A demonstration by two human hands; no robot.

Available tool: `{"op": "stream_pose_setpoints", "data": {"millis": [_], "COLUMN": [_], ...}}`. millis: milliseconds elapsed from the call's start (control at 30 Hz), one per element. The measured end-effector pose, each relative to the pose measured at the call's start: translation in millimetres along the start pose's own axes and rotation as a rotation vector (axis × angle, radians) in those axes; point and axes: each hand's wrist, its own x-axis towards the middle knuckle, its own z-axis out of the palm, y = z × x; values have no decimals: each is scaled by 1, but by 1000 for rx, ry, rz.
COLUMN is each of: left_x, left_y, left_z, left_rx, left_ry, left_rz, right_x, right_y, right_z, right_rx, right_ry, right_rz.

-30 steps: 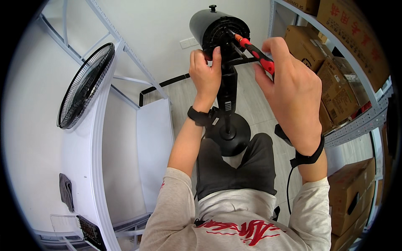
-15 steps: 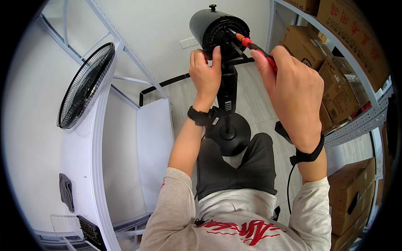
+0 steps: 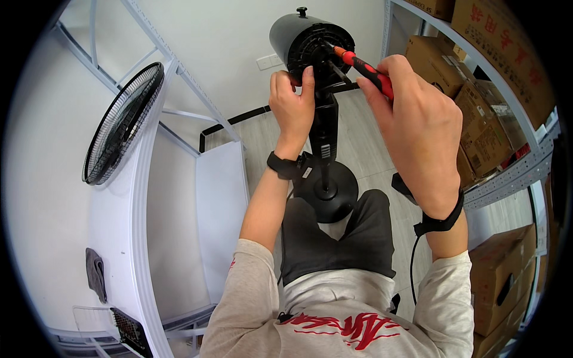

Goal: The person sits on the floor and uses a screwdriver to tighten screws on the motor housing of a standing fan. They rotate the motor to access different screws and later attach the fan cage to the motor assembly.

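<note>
A dark cylindrical fan motor housing (image 3: 296, 39) tops a black stand with a round base (image 3: 331, 203). My left hand (image 3: 290, 104) grips the housing's lower left rim, thumb up against its face and fingers curled beneath. A red-and-black screwdriver (image 3: 375, 76) is held in my right hand (image 3: 421, 131), its tip inside the housing's front, just above a thin protruding shaft (image 3: 339, 71). Exactly what the tip touches is too small to tell.
A black fan grille (image 3: 124, 119) rests on the white left shelf (image 3: 122, 218), with a grey cloth (image 3: 95, 274) and dark bit case (image 3: 131, 331). Metal racking (image 3: 502, 65) holds cardboard boxes (image 3: 483, 134) at right. A white wall (image 3: 221, 59) stands behind.
My right hand and thumb have shifted on the screwdriver's handle, rising slightly from a second ago, and the handle's visible part has turned. The left hand stays on the housing.
</note>
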Motion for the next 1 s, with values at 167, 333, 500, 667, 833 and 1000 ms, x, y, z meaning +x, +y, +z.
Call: {"op": "stream_pose_setpoints", "data": {"millis": [167,333,500,667,833,1000], "left_x": [-2,-1,-1,-3,-27,-67], "left_y": [0,2,3,2,-13,-31], "left_z": [1,0,-1,-3,-13,-48], "left_rx": [7,-1,6,32,-220,-910], "left_ry": [5,4,2,8,-95,-215], "left_rz": [2,-11,-16,30,-221,-1122], "right_x": [-1,-1,-2,-3,-12,-40], "right_y": [3,2,0,3,3,11], "right_z": [5,10,7,6,5,-6], "right_rx": [-9,9,53,35,72,314], "right_ry": [70,54,23,13,141,213], "right_rz": [-58,-32,17,33,10,89]}}
